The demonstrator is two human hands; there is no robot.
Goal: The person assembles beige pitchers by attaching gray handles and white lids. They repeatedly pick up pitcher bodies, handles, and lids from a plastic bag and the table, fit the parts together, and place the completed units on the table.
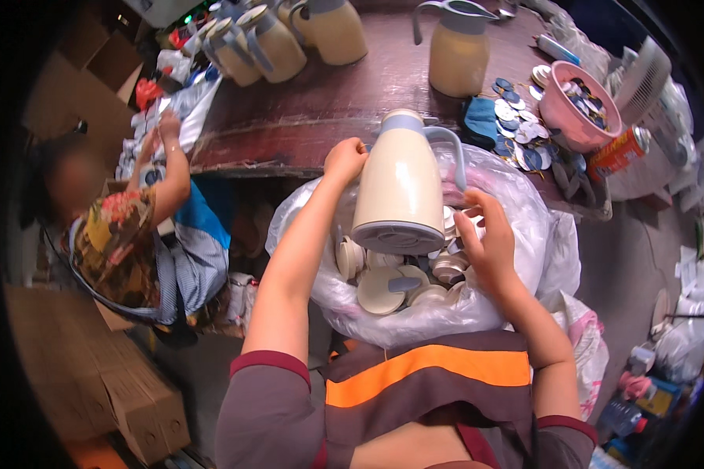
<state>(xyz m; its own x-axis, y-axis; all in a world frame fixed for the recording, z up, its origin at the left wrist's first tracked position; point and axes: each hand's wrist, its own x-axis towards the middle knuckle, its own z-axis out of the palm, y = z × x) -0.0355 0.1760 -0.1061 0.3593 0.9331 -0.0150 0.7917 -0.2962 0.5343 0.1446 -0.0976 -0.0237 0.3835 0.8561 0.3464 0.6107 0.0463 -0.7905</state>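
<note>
A cream vacuum jug (399,184) with a grey neck and handle is tilted over an open plastic bag, its round base towards me. My left hand (346,161) is closed beside the jug's upper left side; whatever its fingers grip, if anything, is hidden. Near the lower end of the handle, my right hand (489,241) has its thumb and fingers apart. What bears the jug's weight is not plain. Below it, the clear plastic bag (524,227) contains several cream lids (381,291), one with a grey tab.
Several jugs (340,35) stand on the dark red table (289,117), another jug (457,59) farther right. Loose discs (516,117), a pink basin (571,133) and a spray can (619,152) lie at the right. A co-worker (129,250) sits left, near cardboard boxes (78,367).
</note>
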